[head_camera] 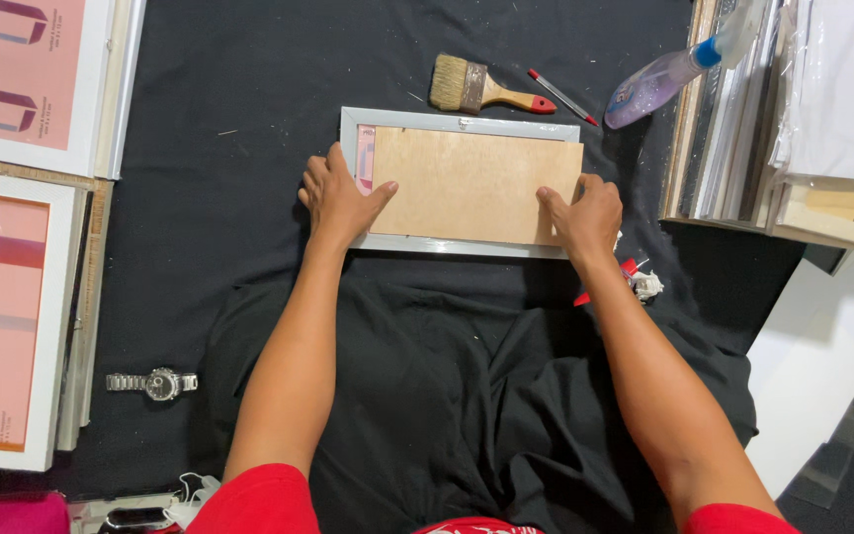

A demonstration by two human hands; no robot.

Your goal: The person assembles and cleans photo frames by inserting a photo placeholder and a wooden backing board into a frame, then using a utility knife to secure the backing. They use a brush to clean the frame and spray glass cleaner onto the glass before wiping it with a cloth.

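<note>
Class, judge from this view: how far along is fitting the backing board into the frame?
Done: the frame lies face down. In hand: the left hand and right hand press the wooden backing board, which overhangs the right edge. Left: seating it; a pink strip shows.

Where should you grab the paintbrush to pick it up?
Best by the wooden handle of the paintbrush, coming from above. It lies flat on the black cloth, bristles left and red tip right, so the narrow handle sits free between the metal band and the red pen.

Plain tan backing board flat in a face-down silver-grey picture frame, seemingly shifted right, on black cloth.
</note>
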